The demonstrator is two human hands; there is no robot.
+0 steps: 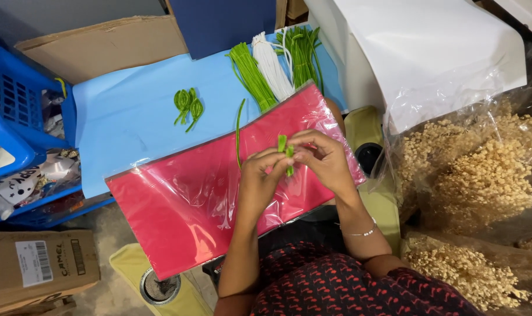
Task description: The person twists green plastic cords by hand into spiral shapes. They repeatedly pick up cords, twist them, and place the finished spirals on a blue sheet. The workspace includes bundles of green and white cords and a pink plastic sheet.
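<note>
**Head view: both hands pinching a green chenille stem over a red sheet pack**

Head camera looks down at a red sheet pack [184, 205] in clear plastic, lying across the lap; this pack is the landmark.

- Left hand [259, 178] and right hand [323, 158] meet above the pack's upper right part. Fingers of both hands are pressed together on a short folded green chenille stem [286, 151]; its looped end stands up between the fingertips, and its tail shows below them.
- One loose long green stem [238, 131] lies on the pack's upper edge, just left of the hands.
- Beyond the pack, on a light blue sheet [131, 117]: finished green leaf loops [187, 105].
- Further up: bundles of green stems [251, 76] and a white stem bundle [271, 67].
- Right of the pack: clear bags of dried beige flowers [482, 175].
- Left of the pack: blue plastic crate [14, 111].
</note>
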